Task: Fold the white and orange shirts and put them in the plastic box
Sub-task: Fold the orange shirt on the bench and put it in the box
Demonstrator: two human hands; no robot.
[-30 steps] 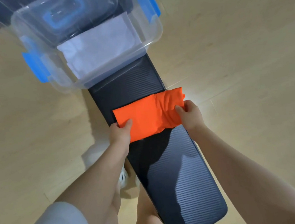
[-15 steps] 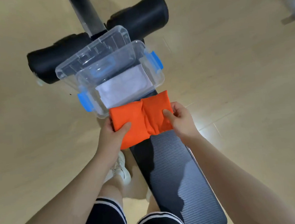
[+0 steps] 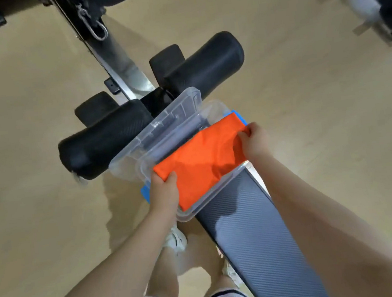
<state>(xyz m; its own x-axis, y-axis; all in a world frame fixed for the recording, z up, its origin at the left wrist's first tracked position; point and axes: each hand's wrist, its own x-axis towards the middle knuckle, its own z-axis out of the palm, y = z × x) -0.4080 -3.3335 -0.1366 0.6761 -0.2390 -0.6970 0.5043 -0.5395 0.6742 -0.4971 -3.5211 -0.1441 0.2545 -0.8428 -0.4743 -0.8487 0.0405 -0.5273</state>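
The folded orange shirt (image 3: pixel 204 164) was held over the open plastic box (image 3: pixel 190 213) on the bench (image 3: pixel 253 227), gripped at its ends by left hand (image 3: pixel 164 191) and right hand (image 3: pixel 254 141). No writing was readable.

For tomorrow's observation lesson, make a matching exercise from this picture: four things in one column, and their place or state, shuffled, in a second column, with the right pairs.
Things
1. orange shirt
2. plastic box
3. left hand
4. foam rollers

Places or states
A. black, beyond the box
B. folded, held over the box's opening
C. clear, on the padded bench
D. grips the shirt's near left corner

Pairs: 1-B, 2-C, 3-D, 4-A
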